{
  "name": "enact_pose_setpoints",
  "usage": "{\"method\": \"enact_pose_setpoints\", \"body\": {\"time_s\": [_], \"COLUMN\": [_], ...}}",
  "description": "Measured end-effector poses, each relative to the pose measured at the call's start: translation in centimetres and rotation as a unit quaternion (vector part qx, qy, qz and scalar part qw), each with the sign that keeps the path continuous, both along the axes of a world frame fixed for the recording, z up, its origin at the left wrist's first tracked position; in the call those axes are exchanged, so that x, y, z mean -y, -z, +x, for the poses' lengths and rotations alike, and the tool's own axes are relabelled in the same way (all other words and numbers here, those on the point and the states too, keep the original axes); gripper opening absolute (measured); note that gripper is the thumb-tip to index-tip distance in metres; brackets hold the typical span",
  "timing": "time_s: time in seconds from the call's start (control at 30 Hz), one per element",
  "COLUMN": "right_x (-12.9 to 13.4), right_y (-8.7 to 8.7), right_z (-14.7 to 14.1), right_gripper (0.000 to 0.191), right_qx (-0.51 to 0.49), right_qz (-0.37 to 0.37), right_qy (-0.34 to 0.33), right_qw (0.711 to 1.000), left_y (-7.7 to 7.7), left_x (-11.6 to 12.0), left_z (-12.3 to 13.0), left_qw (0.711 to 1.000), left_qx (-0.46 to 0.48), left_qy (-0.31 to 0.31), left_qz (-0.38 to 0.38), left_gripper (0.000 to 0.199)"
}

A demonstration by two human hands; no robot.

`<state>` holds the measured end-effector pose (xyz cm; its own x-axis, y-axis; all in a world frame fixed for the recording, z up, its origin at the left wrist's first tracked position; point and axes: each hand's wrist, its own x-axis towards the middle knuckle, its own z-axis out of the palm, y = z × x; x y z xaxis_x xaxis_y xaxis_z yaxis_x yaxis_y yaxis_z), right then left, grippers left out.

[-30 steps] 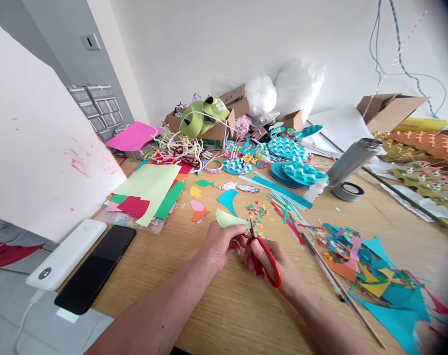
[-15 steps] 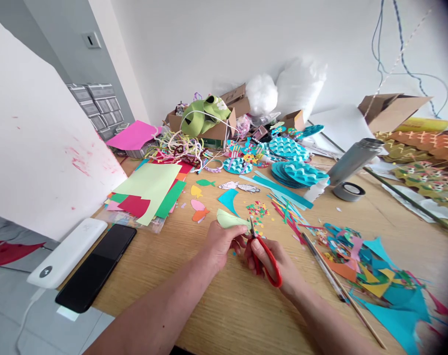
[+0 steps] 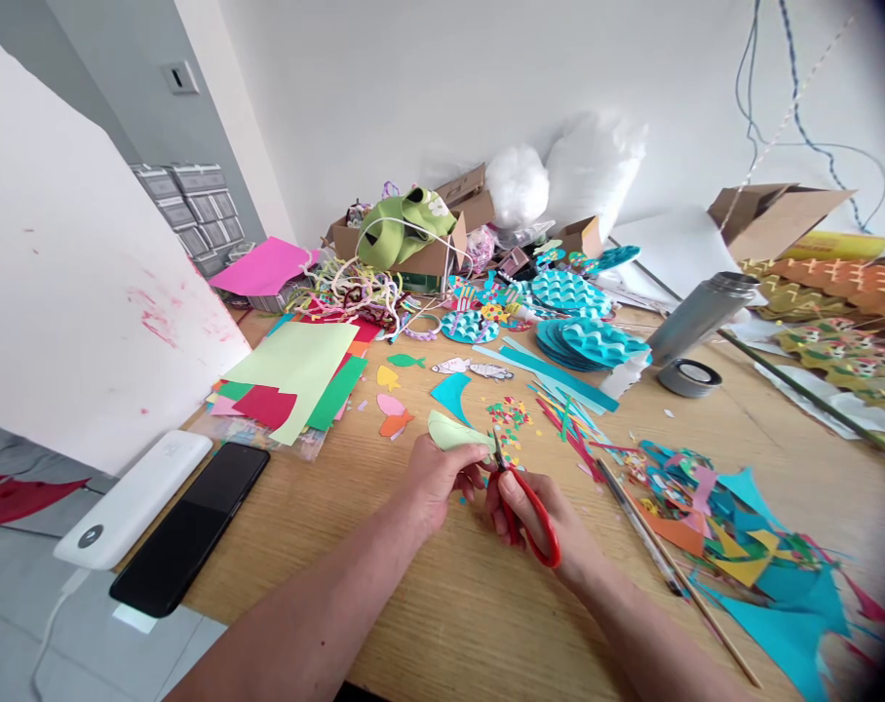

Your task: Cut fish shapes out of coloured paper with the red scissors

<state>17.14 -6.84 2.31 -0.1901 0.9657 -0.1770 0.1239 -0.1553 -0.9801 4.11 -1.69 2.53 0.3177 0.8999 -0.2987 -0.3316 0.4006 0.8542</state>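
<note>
My left hand (image 3: 442,480) pinches a pale green piece of paper (image 3: 453,433) with a drawn outline on it. My right hand (image 3: 526,507) is closed round the red handles of a pair of scissors (image 3: 543,531). The scissor blades point away from me and meet the right end of the green paper. Just beyond the paper lie a blue paper piece (image 3: 452,398) and a scatter of tiny coloured paper bits (image 3: 511,413). Cut paper fish, among them a green fish (image 3: 405,361), a yellow fish (image 3: 388,378) and an orange fish (image 3: 395,422), lie farther left.
Coloured sheets (image 3: 288,366) are stacked at the left, near a black phone (image 3: 190,531) and a white power bank (image 3: 132,502). Paper scraps (image 3: 750,546), a wooden stick (image 3: 695,575) and a pen lie at the right. A metal flask (image 3: 702,317) and a glue bottle (image 3: 625,375) stand behind.
The scissor handles and my right hand have shifted very slightly to the right. My left hand and the green paper look the same.
</note>
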Motion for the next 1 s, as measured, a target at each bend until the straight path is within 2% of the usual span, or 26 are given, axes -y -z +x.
{"method": "enact_pose_setpoints", "body": {"time_s": [0.43,0.67,1.0], "right_x": [0.05,0.04,0.0], "right_y": [-0.08,-0.13,-0.14], "right_z": [-0.06,0.04,-0.02], "right_gripper": [0.062,0.062,0.061], "right_qx": [0.02,0.019,0.034], "right_qz": [-0.011,-0.007,-0.004], "right_qy": [0.014,0.025,0.008], "right_qw": [1.0,0.999,0.999], "left_y": [0.02,0.25,-0.01], "left_x": [-0.23,-0.21,-0.38], "left_z": [-0.08,-0.18,-0.31], "left_qw": [1.0,0.999,1.0], "left_qx": [-0.009,0.003,-0.008], "left_qy": [0.002,0.032,0.025], "left_qz": [0.001,-0.01,-0.004], "left_gripper": [0.017,0.023,0.022]}}
